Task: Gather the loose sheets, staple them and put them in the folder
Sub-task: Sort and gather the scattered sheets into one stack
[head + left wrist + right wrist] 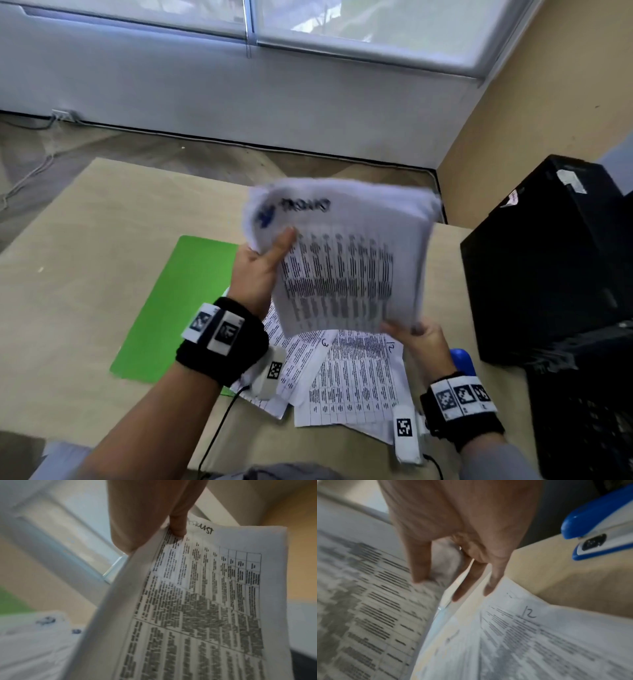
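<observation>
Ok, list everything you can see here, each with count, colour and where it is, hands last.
stack: one, white printed sheets, held above the desk
loose sheets: several, white printed, on the desk under the stack
folder: one, green, flat on the desk, left
stapler: one, blue and white, on the desk, right
desk: one, beige
black case: one, right of the desk
wristbands: two, black with white tags
left hand: grips the stack's left edge
right hand: pinches the stack's near right corner

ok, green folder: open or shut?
Shut, it seems: the green folder lies flat on the table as one panel, no sheets inside showing. Its near right corner is hidden by the left hand.
</observation>
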Available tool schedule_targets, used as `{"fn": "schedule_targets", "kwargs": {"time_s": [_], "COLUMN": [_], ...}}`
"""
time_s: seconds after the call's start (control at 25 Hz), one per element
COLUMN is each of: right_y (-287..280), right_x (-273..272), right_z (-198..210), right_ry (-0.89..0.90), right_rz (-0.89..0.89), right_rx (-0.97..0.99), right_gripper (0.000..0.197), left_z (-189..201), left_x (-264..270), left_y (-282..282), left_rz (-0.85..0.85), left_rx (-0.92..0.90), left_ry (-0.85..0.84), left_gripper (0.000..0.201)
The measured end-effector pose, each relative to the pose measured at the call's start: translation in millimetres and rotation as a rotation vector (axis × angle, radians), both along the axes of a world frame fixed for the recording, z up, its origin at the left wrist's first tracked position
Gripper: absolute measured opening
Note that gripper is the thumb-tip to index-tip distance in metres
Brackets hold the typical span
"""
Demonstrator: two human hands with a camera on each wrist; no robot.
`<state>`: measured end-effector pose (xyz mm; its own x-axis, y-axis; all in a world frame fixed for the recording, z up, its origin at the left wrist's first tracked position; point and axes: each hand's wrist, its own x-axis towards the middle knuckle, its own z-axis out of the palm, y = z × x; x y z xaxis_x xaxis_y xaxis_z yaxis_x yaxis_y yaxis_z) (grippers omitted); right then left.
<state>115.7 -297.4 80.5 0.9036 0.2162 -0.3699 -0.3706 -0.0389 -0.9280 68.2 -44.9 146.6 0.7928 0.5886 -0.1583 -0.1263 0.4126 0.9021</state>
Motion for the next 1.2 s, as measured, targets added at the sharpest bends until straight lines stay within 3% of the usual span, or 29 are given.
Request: {"fn": "schedule_targets", "kwargs": {"time_s": [0.12,0.2,0.32,0.4,0.52,0.6,0.72,0.88,1.0,1.12,1.2], "right_y": [3.3,14.0,22.0,17.3,17.5,17.6,14.4,10.6,10.0,28.2,47.8], "right_x": [-5.0,-2.8,4.1,9.5,3.2,5.8,6.7,12.3,21.5,34.4,35.3], "right_z": [18.5,37.6,63.7,75.8,84.8,70.5,51.4,49.6,66.6,94.8,105.3], "right_ry": [-0.005,-0.053,-0.160,-0.232,-0.281,-0.325,-0.454,-0.601,-0.862,-0.951,-0.838], "right_rz": [-0.060,-0.080,-0.231,-0.270,-0.221,-0.206,-0.077,-0.019,0.056,0.390,0.681], "right_rx": [0.160,0.163,0.190,0.216,0.254,0.160,-0.024,-0.212,-0.439,-0.900,-1.255], "right_gripper": [0.030,0.034,0.065,0.052,0.042,0.036,0.030,0.064,0.072,0.055,0.039], "left_z": [-5.7,-14.0,-9.1,-5.2,-9.7,-18.5,-30.9,-48.7,-49.0,-42.8,-40.4], "left_x": [-0.6,-2.5,-3.4,-4.0,-3.3,-0.7,-2.2,-2.8,0.8,3.5,3.2], "left_y": [16.7,11.5,16.2,35.3,57.6,57.7,41.6,23.3,20.4,22.2,26.2], "left_rz": [-0.073,-0.207,-0.149,-0.118,-0.229,-0.241,-0.177,-0.158,-0.153,-0.158,-0.245], "left_rx": [-0.380,-0.395,-0.226,-0.045,0.229,0.287,0.301,0.316,0.295,0.302,0.320], "left_ry": [-0.169,-0.144,-0.068,-0.029,0.133,0.195,0.174,0.153,0.152,0.170,0.154], "left_gripper": [0.047,0.052,0.050,0.047,0.037,0.043,0.034,0.023,0.015,0.014,0.016]}}
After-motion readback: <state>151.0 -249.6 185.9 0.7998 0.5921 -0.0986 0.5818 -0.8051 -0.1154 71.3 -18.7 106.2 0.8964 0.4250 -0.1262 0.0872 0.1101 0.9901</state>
